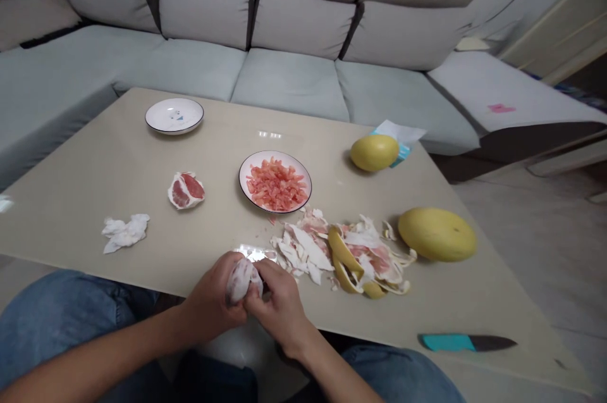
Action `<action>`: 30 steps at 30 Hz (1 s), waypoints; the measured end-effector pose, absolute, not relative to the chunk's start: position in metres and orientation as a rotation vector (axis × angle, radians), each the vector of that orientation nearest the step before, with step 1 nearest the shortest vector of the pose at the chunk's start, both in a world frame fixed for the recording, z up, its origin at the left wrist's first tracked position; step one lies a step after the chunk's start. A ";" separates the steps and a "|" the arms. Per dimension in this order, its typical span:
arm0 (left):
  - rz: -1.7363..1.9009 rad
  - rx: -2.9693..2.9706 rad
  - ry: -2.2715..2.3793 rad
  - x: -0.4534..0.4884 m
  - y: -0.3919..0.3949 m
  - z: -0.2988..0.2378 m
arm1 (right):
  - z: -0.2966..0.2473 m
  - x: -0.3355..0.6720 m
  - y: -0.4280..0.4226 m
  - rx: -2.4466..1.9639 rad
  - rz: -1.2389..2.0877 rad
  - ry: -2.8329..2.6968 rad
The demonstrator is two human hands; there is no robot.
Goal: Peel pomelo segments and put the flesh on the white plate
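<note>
A chunk of pomelo (241,279), its segments covered in white pith, is held between both hands at the table's near edge. My left hand (213,294) wraps its left side. The fingers and thumb of my right hand (279,302) pinch its right side. Beyond the hands, a dark-rimmed white plate (244,185) bears pink pomelo pulp (275,186). Another pomelo piece (186,191), partly in pith with red flesh showing, lies to the left. Torn peel and pith (353,254) form a heap just right of my right hand.
Whole yellow pomelos (436,234) (374,153) sit at the right, the farther beside a tissue pack (402,137). A knife with a teal handle (448,343) lies at the near right edge. Crumpled tissue (126,232) and a second plate (156,118) are leftward. A sofa (289,83) stands behind.
</note>
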State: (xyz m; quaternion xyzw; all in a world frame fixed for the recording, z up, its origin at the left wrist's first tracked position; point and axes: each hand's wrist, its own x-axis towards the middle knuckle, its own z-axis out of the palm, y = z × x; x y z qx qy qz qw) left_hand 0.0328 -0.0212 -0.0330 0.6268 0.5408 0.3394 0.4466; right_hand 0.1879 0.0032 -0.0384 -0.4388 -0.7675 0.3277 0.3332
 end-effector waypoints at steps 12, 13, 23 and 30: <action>0.822 1.223 1.198 0.029 -0.014 -0.028 | -0.029 0.192 0.013 -1.229 1.176 -1.901; 0.829 1.186 1.182 0.028 -0.013 -0.030 | -0.028 0.193 0.013 -1.221 1.191 -1.905; 0.876 1.090 1.177 0.024 -0.010 -0.031 | -0.022 0.191 -0.002 -1.232 1.023 -2.045; 0.865 1.282 1.296 0.029 -0.016 -0.035 | -0.027 0.184 -0.004 -1.323 0.975 -2.021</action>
